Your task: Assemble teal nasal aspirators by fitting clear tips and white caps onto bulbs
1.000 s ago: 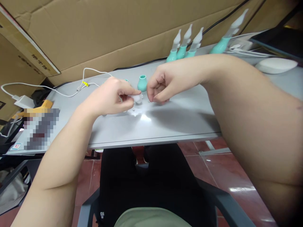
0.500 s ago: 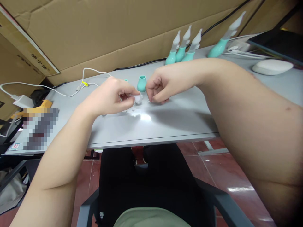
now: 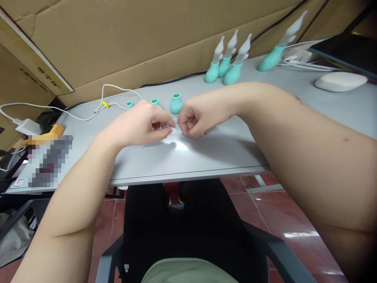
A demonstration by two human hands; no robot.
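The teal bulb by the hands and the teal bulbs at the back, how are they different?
The short teal rubber bulb by the hands has an open top with nothing in it; the three teal bulbs at the back each carry a tall, pointed, whitish nozzle. The near one stands alone; the back ones stand clustered. All are teal and upright on the grey table.

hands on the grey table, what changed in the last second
The right hand slid left until its fingertips meet the left hand over the small white part, now mostly hidden. The left hand kept its pinch on it. The teal bulb and the finished aspirators at the back stayed put.
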